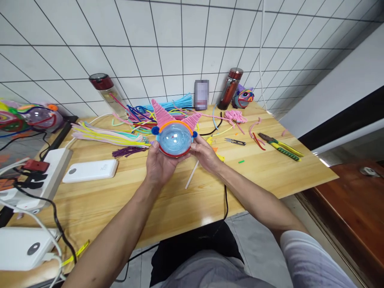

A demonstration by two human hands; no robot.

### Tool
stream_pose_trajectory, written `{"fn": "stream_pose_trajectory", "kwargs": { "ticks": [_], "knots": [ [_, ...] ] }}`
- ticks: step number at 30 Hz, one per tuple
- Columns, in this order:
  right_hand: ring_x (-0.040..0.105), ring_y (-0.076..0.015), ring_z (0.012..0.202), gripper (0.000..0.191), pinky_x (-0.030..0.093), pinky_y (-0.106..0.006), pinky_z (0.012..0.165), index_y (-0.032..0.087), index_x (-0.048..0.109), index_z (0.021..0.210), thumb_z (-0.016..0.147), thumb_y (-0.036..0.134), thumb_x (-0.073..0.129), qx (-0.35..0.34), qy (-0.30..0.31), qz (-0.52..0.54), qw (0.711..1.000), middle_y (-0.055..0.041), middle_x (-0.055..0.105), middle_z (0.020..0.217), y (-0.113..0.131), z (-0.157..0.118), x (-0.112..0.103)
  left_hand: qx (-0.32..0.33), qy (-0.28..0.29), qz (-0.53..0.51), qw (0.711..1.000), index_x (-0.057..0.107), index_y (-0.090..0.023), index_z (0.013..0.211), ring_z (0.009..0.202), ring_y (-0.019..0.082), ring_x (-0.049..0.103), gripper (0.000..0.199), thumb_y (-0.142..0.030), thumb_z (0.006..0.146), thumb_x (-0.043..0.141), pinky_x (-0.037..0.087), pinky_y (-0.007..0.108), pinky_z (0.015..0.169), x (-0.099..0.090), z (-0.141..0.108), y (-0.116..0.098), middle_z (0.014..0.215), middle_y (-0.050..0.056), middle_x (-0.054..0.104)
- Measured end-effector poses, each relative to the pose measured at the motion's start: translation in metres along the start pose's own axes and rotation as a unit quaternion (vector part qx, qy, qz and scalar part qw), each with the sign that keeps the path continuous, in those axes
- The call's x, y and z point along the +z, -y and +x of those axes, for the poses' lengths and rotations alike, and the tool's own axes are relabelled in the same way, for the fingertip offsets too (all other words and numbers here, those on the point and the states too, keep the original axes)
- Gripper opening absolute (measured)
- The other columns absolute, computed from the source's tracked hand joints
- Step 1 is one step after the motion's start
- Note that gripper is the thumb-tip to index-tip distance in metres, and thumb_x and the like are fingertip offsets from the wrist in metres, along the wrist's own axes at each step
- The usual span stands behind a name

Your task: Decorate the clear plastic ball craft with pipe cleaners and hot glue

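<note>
Between both hands is a clear, bluish, round plastic craft piece (175, 140), held above the table. Two pink pipe-cleaner ears rise from it, an orange band runs along its top, a red one along its bottom, and dark blue pompoms sit at the sides. My left hand (160, 164) grips its lower left edge, thumb in front. My right hand (207, 154) grips the lower right edge with its thumb. A pale strip (192, 175) and small yellow pieces lie on the table beside my right hand.
On the wooden table (180, 212) lie pipe-cleaner bundles (111, 135), pliers (280, 146), thread snips (235, 141) and a white power bank (90, 171). Two bottles (229, 90), a phone (201, 95) and a finished-looking craft figure (243, 97) stand by the tiled wall. A power strip (57, 172) with cables is left.
</note>
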State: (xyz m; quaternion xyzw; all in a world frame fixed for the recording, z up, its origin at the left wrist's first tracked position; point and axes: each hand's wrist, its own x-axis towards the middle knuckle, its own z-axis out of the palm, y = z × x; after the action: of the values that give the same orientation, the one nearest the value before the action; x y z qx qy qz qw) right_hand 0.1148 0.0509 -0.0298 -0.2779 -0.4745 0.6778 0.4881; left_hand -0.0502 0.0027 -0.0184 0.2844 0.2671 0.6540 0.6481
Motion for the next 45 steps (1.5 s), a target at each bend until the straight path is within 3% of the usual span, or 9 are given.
{"fn": "stream_pose_trajectory", "kwargs": {
  "ticks": [6,9,12,15,27,32,36,41,45],
  "knots": [
    [0.072,-0.0227,0.095,0.031,0.058,-0.036,0.084,0.026,0.079,0.108,0.085,0.048,0.084,-0.010,-0.033,-0.296,0.955,-0.0039,0.081,0.106,0.055,-0.004,-0.047,0.015,-0.017,-0.011,1.000,0.067,-0.028,0.146,0.126,0.035,0.078,0.061,-0.063,0.097,0.071,0.073,0.051,0.093,-0.004,0.004,-0.001,0.145,0.012,0.078],
    [0.070,-0.0240,0.090,0.014,0.054,-0.039,0.086,0.025,0.081,0.100,0.092,0.035,0.075,-0.047,-0.047,-0.583,0.809,-0.0056,0.081,0.100,0.093,-0.030,-0.097,0.006,-0.016,-0.024,1.000,0.067,-0.027,0.146,0.128,0.035,0.077,0.061,-0.065,0.098,0.070,0.073,0.051,0.095,-0.003,0.004,0.002,0.144,0.012,0.078],
    [0.073,-0.0274,0.092,0.017,0.052,-0.038,0.080,0.023,0.082,0.104,0.092,0.025,0.070,0.031,-0.043,-0.745,0.665,-0.0101,0.081,0.101,0.109,-0.064,-0.143,-0.013,-0.010,-0.032,0.999,0.067,-0.027,0.145,0.136,0.037,0.074,0.063,-0.067,0.096,0.072,0.071,0.054,0.101,0.001,0.002,0.004,0.145,0.012,0.077],
    [0.075,-0.0285,0.101,0.020,0.052,-0.035,0.078,0.024,0.083,0.107,0.096,0.026,0.066,0.088,-0.013,-0.796,0.599,-0.0118,0.082,0.109,0.100,-0.087,-0.173,-0.035,0.003,-0.041,0.999,0.066,-0.027,0.145,0.146,0.038,0.068,0.064,-0.065,0.094,0.074,0.068,0.056,0.108,0.005,-0.001,0.007,0.149,0.012,0.075],
    [0.074,-0.0283,0.094,0.018,0.052,-0.036,0.078,0.025,0.069,0.086,0.098,0.023,0.056,0.108,0.001,-0.792,0.601,-0.0115,0.079,0.101,0.087,-0.088,-0.171,-0.057,0.039,-0.030,0.997,0.060,-0.028,0.151,0.154,0.039,0.062,0.075,-0.045,0.084,0.089,0.060,0.056,0.119,0.006,-0.001,0.009,0.156,0.013,0.072],
    [0.067,-0.0240,0.073,0.014,0.050,-0.037,0.070,0.027,0.066,0.088,0.096,0.037,0.061,0.020,-0.087,-0.657,0.748,-0.0042,0.073,0.083,0.084,-0.092,-0.140,-0.044,0.051,-0.045,0.997,0.052,-0.030,0.158,0.157,0.041,0.059,0.086,-0.039,0.081,0.090,0.051,0.064,0.126,0.009,-0.001,0.012,0.160,0.013,0.068],
    [0.064,-0.0200,0.073,0.019,0.049,-0.034,0.068,0.027,0.068,0.091,0.100,0.044,0.068,-0.098,-0.099,-0.510,0.849,-0.0010,0.070,0.084,0.080,-0.084,-0.076,-0.028,0.043,-0.027,0.998,0.051,-0.032,0.157,0.156,0.040,0.060,0.087,-0.035,0.079,0.090,0.051,0.063,0.126,0.013,-0.004,0.014,0.158,0.012,0.068],
    [0.067,-0.0224,0.083,0.014,0.055,-0.039,0.077,0.030,0.079,0.109,0.102,0.041,0.075,-0.171,-0.058,-0.417,0.891,-0.0029,0.077,0.095,0.078,-0.063,0.003,0.003,0.024,0.005,1.000,0.053,-0.035,0.154,0.148,0.035,0.064,0.087,-0.035,0.076,0.092,0.055,0.057,0.122,0.013,-0.005,0.017,0.152,0.007,0.068],
    [0.064,-0.0196,0.073,0.012,0.055,-0.037,0.071,0.028,0.078,0.096,0.099,0.040,0.080,-0.175,-0.042,-0.384,0.906,-0.0002,0.075,0.085,0.078,-0.046,0.026,0.018,0.024,0.025,0.999,0.054,-0.036,0.151,0.145,0.032,0.065,0.088,-0.038,0.073,0.095,0.055,0.053,0.122,0.010,-0.004,0.020,0.151,0.006,0.068]
  ]
}}
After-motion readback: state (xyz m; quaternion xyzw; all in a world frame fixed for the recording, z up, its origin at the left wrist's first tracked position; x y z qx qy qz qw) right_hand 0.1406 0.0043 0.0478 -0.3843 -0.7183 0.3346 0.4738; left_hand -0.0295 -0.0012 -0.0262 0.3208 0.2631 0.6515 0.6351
